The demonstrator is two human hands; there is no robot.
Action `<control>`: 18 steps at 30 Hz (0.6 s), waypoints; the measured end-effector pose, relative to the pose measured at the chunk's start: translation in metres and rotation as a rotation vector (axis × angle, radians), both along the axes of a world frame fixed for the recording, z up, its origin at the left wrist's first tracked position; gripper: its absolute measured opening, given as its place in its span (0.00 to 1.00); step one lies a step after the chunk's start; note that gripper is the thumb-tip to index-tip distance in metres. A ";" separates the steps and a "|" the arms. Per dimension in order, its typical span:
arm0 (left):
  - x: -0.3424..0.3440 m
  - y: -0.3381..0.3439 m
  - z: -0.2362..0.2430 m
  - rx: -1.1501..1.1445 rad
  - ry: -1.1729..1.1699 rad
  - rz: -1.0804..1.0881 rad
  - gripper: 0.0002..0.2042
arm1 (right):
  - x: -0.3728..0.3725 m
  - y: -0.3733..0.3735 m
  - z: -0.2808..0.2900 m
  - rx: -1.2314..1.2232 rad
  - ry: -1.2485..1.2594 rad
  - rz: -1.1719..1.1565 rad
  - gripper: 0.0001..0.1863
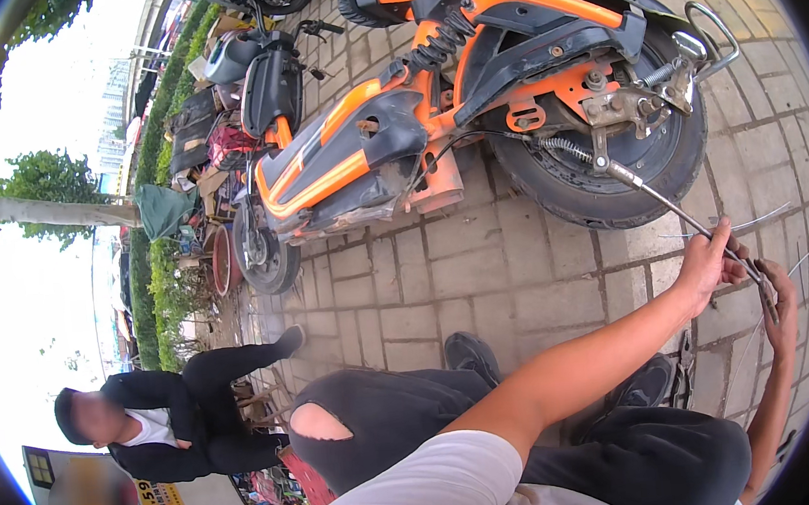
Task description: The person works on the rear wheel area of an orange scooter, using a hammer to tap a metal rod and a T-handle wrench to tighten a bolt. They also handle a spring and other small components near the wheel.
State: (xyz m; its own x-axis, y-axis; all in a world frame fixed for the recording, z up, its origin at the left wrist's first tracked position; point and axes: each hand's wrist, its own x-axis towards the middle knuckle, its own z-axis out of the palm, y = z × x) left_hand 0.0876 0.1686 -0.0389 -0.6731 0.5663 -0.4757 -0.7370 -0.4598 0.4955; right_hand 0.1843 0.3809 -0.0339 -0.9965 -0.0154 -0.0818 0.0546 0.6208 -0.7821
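My left hand is closed round a long thin metal rod. The rod's far end meets the brake arm beside the rear wheel of an orange and black electric scooter. Just to its right, my right hand has bent fingers around a slim metal tool; its exact kind is hard to make out. Thin pale wires stretch out around both hands. A small spring sits on a cable near the brake arm.
Dark pliers-like tools lie on the paving by my shoe. A person in black sits at the left. Farther off stand another scooter, a reddish pot and a hedge. Grey paving bricks cover the ground.
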 end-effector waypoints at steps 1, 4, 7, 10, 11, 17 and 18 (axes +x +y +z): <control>0.001 0.002 -0.003 0.013 -0.007 0.009 0.25 | 0.014 0.006 -0.015 0.024 -0.009 -0.047 0.22; -0.003 0.000 0.000 0.017 0.015 0.044 0.24 | 0.008 -0.005 -0.011 -0.087 0.032 -0.089 0.22; -0.002 0.001 0.004 0.054 -0.024 0.030 0.24 | -0.003 -0.016 -0.017 -0.231 0.079 -0.229 0.14; -0.006 0.010 0.004 0.047 -0.033 0.096 0.24 | -0.016 -0.054 -0.018 -1.232 -0.224 -0.722 0.28; -0.006 0.009 0.000 0.024 -0.017 0.091 0.24 | -0.017 -0.055 -0.006 -1.497 -0.392 -0.762 0.29; -0.004 0.004 -0.004 -0.073 0.005 0.064 0.24 | -0.013 -0.046 -0.014 -0.226 0.191 -0.407 0.18; -0.003 0.002 -0.007 -0.060 0.004 0.093 0.24 | -0.021 -0.078 0.003 -0.179 0.416 -0.444 0.18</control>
State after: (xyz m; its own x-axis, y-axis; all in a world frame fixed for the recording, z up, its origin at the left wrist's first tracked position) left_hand 0.0849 0.1711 -0.0460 -0.7234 0.4717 -0.5042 -0.6905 -0.4960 0.5265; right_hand 0.1633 0.3033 -0.0311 -0.8588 0.4295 0.2793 -0.0539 0.4664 -0.8829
